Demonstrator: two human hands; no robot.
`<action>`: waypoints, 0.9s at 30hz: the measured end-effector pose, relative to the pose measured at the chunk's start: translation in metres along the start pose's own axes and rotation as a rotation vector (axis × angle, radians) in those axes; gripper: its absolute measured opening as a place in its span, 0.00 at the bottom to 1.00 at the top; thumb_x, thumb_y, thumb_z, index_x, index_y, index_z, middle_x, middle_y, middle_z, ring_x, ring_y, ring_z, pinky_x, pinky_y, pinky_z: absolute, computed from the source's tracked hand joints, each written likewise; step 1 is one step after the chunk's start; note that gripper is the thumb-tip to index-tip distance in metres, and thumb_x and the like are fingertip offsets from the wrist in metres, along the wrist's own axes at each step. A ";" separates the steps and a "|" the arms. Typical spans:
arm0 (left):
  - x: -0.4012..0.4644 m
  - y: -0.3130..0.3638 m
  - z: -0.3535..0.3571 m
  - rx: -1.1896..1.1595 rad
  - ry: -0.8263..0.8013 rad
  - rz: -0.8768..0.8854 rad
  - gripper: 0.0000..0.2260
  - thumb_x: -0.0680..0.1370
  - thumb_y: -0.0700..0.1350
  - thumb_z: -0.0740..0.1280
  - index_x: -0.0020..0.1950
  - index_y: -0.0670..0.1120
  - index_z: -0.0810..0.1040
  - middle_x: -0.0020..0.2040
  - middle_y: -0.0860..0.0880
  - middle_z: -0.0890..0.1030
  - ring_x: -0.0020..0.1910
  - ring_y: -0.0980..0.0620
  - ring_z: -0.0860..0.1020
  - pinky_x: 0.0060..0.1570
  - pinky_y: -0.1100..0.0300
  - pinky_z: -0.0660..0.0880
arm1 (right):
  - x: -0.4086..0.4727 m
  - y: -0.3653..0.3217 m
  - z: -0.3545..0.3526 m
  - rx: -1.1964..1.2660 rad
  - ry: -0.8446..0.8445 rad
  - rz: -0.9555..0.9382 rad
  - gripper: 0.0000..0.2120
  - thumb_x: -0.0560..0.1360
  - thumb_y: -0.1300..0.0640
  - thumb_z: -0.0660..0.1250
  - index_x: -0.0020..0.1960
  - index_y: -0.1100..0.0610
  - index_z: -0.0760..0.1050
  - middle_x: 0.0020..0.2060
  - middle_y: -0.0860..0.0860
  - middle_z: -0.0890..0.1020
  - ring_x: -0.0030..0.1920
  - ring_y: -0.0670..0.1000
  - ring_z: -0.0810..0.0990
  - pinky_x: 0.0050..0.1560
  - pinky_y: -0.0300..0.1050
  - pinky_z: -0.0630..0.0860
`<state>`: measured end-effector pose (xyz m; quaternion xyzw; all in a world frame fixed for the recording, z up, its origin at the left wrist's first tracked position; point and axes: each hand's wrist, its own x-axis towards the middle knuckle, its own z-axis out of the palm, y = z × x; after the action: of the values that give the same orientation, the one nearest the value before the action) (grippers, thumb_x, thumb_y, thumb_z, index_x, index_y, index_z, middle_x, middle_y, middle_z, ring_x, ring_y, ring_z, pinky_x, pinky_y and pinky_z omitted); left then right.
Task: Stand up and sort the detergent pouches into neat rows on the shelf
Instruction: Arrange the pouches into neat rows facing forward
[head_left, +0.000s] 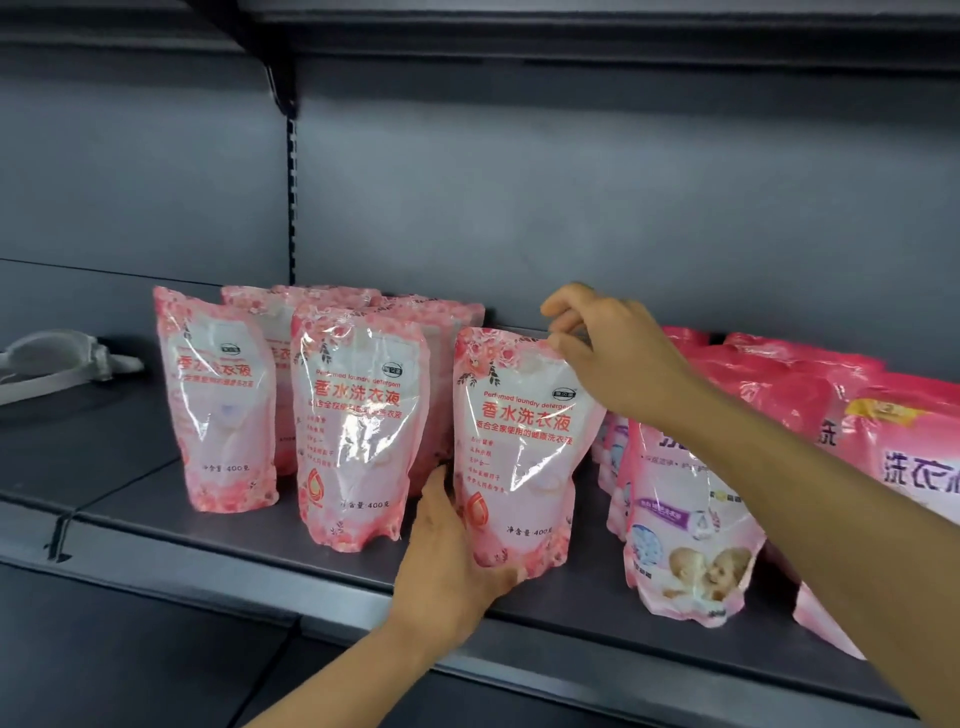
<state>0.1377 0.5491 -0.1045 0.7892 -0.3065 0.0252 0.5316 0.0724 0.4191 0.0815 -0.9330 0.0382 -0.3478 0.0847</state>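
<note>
Head view, the only one I have: I'm looking at a dark grey shelf with pale rose-print detergent pouches standing on it. My left hand cups the lower left corner of the front pouch, palm and thumb against its side and base, so that grip is closed around the bottom edge. My right hand sits at the top right corner, fingertips pinching the sealed top, so that grip is clamped on the same pouch. The pouch stands upright, long axis vertical, leaning slightly, its base on the shelf near the front lip. The relation that counts: its neighbour, the middle pouch, stands just to the left with a gap between, and the left pouch beyond that; more stand behind them. So the slide goes leftward, I judge, and the left hand is already in that gap, so it may need to clear out. To the right, deeper pink pouches with a baby picture lean in a looser cluster, apart from my pouch. No containers here, only the open shelf.
</note>
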 end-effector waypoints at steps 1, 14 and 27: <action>-0.006 0.000 -0.004 0.019 0.014 0.014 0.52 0.60 0.52 0.79 0.72 0.57 0.48 0.68 0.56 0.65 0.68 0.56 0.67 0.67 0.56 0.69 | -0.002 -0.001 -0.001 0.010 0.022 -0.016 0.13 0.77 0.62 0.60 0.60 0.58 0.72 0.53 0.52 0.80 0.55 0.51 0.77 0.59 0.49 0.73; -0.039 -0.026 -0.101 0.196 0.222 0.086 0.39 0.69 0.46 0.75 0.71 0.52 0.54 0.67 0.54 0.62 0.67 0.56 0.63 0.63 0.62 0.68 | -0.018 -0.059 0.019 -0.040 0.065 -0.179 0.17 0.75 0.58 0.65 0.63 0.56 0.69 0.61 0.48 0.76 0.62 0.51 0.72 0.60 0.42 0.65; 0.033 -0.065 -0.120 0.002 0.004 -0.024 0.53 0.62 0.40 0.80 0.73 0.46 0.44 0.66 0.52 0.64 0.59 0.56 0.69 0.60 0.62 0.68 | 0.040 -0.103 0.059 -0.172 -0.064 0.091 0.08 0.76 0.61 0.63 0.52 0.61 0.78 0.48 0.56 0.83 0.51 0.57 0.79 0.56 0.52 0.75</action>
<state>0.2323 0.6526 -0.0942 0.7935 -0.2958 0.0206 0.5315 0.1422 0.5224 0.0823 -0.9447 0.1073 -0.3092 0.0212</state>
